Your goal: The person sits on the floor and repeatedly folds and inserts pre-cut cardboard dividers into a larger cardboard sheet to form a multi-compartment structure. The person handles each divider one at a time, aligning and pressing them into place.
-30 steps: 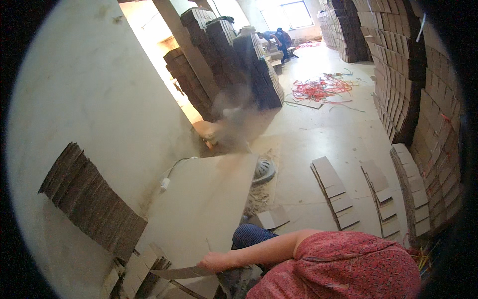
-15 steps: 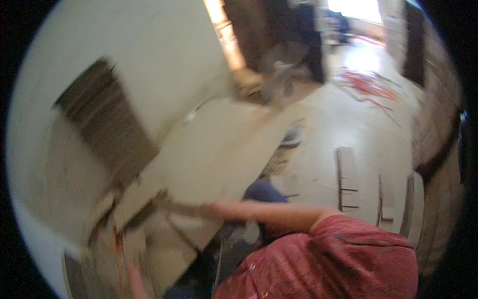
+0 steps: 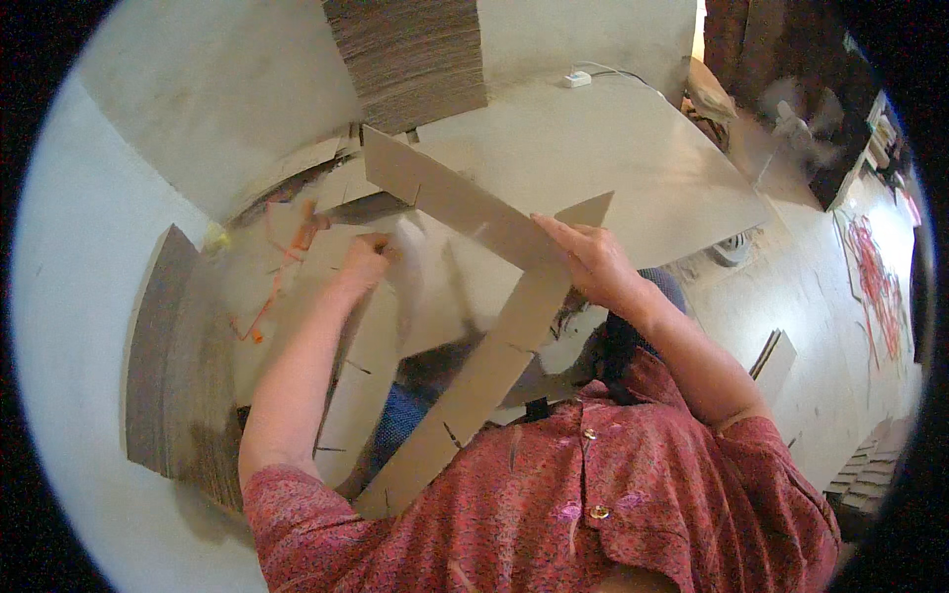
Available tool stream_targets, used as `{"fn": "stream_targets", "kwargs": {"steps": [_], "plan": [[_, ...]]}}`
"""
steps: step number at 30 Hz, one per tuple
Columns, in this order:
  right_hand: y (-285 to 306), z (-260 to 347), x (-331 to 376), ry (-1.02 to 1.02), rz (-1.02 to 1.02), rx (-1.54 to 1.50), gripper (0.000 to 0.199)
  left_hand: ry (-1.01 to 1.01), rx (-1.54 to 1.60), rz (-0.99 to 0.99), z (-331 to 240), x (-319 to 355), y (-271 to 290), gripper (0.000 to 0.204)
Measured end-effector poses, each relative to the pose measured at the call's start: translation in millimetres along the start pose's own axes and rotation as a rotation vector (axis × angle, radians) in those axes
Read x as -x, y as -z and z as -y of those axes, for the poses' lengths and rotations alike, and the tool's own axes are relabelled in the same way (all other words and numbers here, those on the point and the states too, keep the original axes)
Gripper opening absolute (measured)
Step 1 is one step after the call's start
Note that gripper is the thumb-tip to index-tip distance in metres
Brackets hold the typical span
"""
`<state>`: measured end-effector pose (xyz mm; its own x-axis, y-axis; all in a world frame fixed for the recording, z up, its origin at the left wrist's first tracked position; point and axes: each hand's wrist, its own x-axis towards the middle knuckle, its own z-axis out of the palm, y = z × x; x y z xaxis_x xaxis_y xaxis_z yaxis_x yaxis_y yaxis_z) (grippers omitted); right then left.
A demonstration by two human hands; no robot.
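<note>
My right hand (image 3: 591, 259) is closed on crossing cardboard strips at the middle of the view. One wide strip (image 3: 445, 198) runs from it to the far left. A slotted strip (image 3: 494, 361) slants from under it down toward my shirt, and a short end sticks up beyond the fingers. My left hand (image 3: 368, 262) has its fingers curled at the far end of another slotted cardboard strip (image 3: 358, 395), which hangs down beside my forearm. A pale motion smear beside these fingers partly hides what they grip.
A pale table (image 3: 613, 163) spreads ahead, with a white power socket block (image 3: 576, 79) on it. Cardboard stacks stand against the wall (image 3: 410, 59) and at left (image 3: 163, 346). Orange strapping (image 3: 262, 321) lies at left. A fan (image 3: 791, 124) and a red strap heap (image 3: 875, 277) are at right.
The view has swung left and down. My right arm, stretched leftward across the table before, is now bent, its hand on crossing strips. My left hand has come up into fuller view.
</note>
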<state>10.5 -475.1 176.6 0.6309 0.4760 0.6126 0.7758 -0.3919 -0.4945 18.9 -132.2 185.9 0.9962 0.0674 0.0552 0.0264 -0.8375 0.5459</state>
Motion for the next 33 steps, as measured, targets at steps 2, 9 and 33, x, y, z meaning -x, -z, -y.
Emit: {"fn": "stream_targets", "kwargs": {"steps": [2, 9, 33], "plan": [[1, -4, -1, -0.060, 0.057, 0.006, 0.046, -0.083, 0.019, 0.077, -11, -3, -25, 0.024], [7, -12, 2, -0.205, 0.217, 0.120, 0.048, -0.491, -0.112, 0.044, -55, 6, -72, 0.017], [-40, -61, 7, -0.229, 0.572, 0.292, 0.067, 0.159, -0.394, 0.029, 94, 8, -59, 0.069]]}}
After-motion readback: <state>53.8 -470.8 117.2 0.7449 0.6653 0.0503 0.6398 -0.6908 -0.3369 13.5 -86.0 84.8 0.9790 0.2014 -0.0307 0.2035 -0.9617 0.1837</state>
